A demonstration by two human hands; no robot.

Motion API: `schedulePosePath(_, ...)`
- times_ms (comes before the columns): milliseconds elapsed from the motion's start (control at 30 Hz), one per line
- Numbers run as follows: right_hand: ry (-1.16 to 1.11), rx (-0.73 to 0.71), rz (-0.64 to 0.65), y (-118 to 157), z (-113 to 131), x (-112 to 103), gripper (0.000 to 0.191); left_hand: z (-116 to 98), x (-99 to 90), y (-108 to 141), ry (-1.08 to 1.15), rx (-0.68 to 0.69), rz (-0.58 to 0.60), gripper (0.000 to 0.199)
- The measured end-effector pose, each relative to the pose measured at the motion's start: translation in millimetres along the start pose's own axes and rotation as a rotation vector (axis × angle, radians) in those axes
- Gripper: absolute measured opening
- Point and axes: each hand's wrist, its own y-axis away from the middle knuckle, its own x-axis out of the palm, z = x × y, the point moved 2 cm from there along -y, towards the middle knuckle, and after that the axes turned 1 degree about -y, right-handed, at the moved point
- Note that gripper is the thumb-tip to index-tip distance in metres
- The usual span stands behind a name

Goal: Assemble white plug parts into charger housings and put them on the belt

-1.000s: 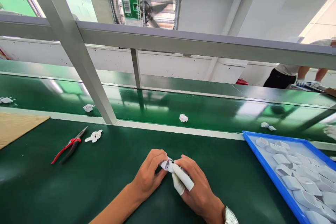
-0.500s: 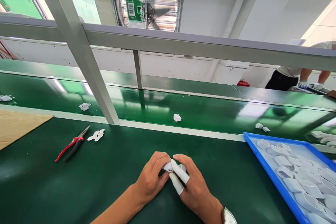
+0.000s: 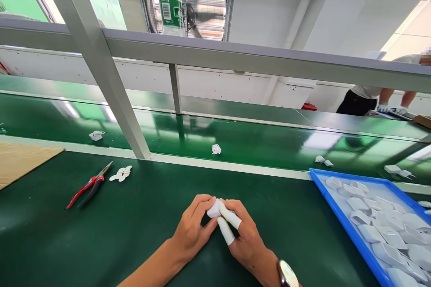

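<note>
Both hands rest low on the green mat, fingers curled: the left hand (image 3: 193,228) and right hand (image 3: 244,237) together pinch a small white part (image 3: 213,210) between them.

pliers (image 3: 88,187) far left on the bench (image 3: 141,215); small tabs (image 3: 120,173) just right of them; tray (image 3: 340,215) of shells at right; conveyor (image 3: 256,143) behind; hands mid-front

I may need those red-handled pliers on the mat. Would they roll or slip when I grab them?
The pliers lie flat with handles spread, so rolling seems unlikely. The handles look coated, probably grippy. The metal jaws suggest some weight for their size, and the handles may swing at the pivot when lifted.
</note>
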Motion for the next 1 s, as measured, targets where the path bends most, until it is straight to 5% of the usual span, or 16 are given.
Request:
schedulePosePath(267, -0.089, 0.184, -0.013, 0.3, -3.7, 2.7, 0.038, 3.1, -1.5, -1.9, 0.037, -0.029, 0.006, 0.03)
schedulePosePath(633, 0.034, -0.003, 0.019, -3.1, 2.2, 0.4, 0.048, -1.0, 0.7, -1.5, 0.075, -0.021, 0.01, 0.027)
schedulePosePath(1000, 0.002, 0.041, 0.039, -0.4, 1.1, 3.2, 0.048, -1.8, 1.7, -1.6, 0.111, -0.035, -0.018, 0.028)
